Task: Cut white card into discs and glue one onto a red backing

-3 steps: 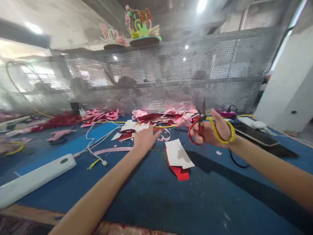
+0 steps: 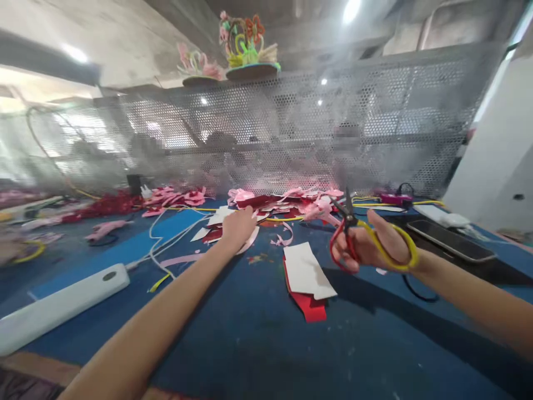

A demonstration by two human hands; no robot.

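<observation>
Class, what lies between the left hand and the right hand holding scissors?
Head view: between left hand and right hand gripping red-and-yellow scissors lie a curled pink paper strip and a white paper sheet atop red paper.

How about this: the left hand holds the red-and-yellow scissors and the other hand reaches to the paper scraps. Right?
No. The head view shows the right hand holding the red-and-yellow scissors, and the left hand reaches to the paper scraps.

We see ceiling lamp [image 2: 351, 10] glaring at top, daylight blowing out left. Motion blur overall: mesh screen [image 2: 291, 128] hazy, scissors [image 2: 348, 215] smeared. Wide-angle bending at edges. Right hand [image 2: 372, 247] throws soft shadow toward table's [image 2: 258, 344] right edge.
</observation>
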